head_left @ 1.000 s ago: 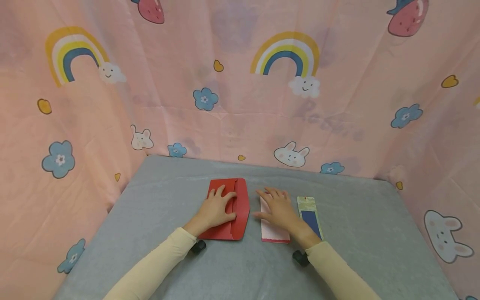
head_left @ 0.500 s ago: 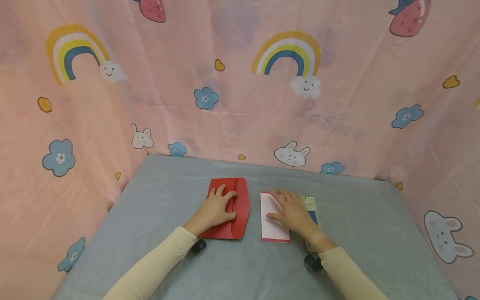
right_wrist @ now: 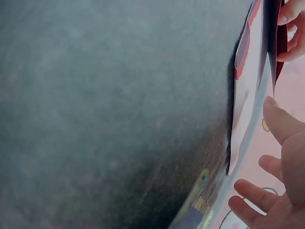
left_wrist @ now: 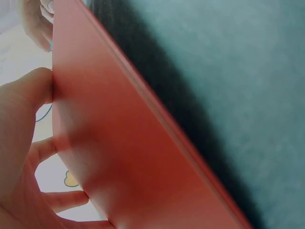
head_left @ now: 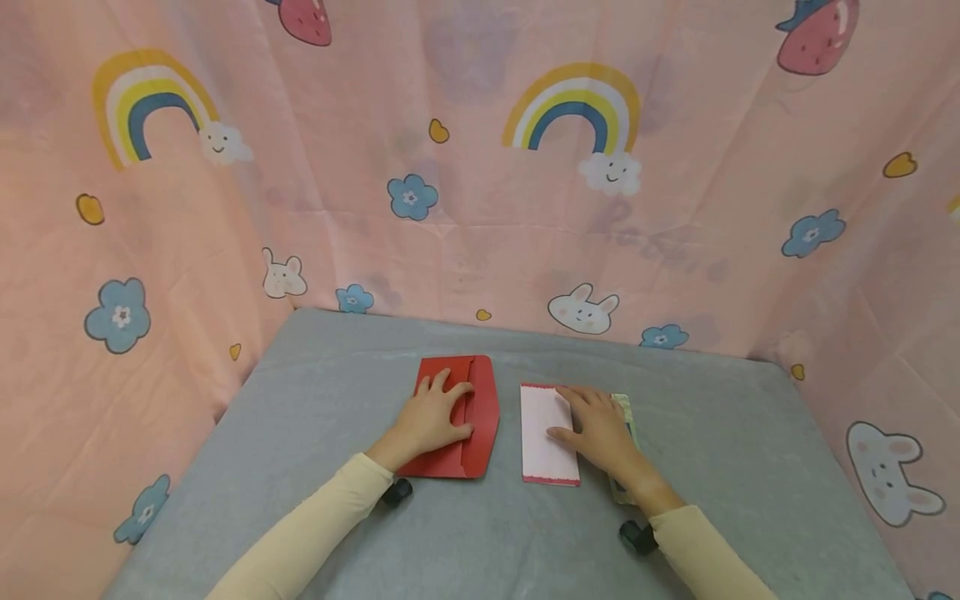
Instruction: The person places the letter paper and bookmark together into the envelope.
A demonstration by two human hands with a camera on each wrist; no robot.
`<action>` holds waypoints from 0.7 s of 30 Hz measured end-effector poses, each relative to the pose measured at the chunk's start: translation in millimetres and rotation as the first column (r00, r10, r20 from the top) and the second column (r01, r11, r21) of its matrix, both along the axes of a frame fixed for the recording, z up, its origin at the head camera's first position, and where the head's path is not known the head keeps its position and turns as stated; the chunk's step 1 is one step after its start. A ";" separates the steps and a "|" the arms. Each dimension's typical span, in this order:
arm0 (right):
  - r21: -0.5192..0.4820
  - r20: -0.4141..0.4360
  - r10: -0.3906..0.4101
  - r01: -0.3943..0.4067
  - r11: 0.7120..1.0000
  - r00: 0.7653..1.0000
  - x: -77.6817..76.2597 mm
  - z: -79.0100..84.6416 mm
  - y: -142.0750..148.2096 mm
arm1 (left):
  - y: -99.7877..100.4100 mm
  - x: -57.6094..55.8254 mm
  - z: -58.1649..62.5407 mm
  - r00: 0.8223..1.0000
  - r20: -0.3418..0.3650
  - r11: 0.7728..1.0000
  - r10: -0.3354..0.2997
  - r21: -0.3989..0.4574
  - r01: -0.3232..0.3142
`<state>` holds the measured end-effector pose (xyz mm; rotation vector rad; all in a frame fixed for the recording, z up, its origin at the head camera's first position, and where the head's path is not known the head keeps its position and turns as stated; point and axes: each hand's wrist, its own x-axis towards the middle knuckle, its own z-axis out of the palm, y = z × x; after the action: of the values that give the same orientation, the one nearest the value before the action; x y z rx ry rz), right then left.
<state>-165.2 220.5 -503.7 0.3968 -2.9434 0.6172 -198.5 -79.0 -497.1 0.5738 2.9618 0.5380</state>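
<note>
In the head view a red envelope (head_left: 483, 417) lies with its flap unfolded to the right. My left hand (head_left: 429, 421) rests on it with spread fingers; the left wrist view has those fingertips touching the envelope's surface (left_wrist: 114, 119). To the right is a pale pink card (head_left: 540, 437) with ragged red bands at both ends. My right hand (head_left: 600, 429) hovers at the card's right edge, its thumb and index finger overlapping it. Under that hand a green and blue bookmark-like strip (head_left: 622, 493) is mostly hidden. The right wrist view shows loosely spread fingers holding nothing.
A grey cloth covers the table (head_left: 337, 375). Pink printed curtain (head_left: 480, 250) walls off the back and both sides. A small black device (head_left: 637, 537) sits at the right wrist, another (head_left: 397, 493) at the left.
My right hand has moved right, off the middle of the pink card and over the strip, uncovering more of the card. The left hand and envelope have stayed put.
</note>
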 end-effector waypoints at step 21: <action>0.009 0.026 -0.062 0.062 0.998 0.998 3.9 1.3 -5.6 | 0.7 0.8 0.8 1.000 -0.007 1.000 0.007 -0.005 -0.007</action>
<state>-161.3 214.8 -502.4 0.2991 -2.9715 0.6075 -197.7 -78.3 -496.3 0.5658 2.9717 0.5298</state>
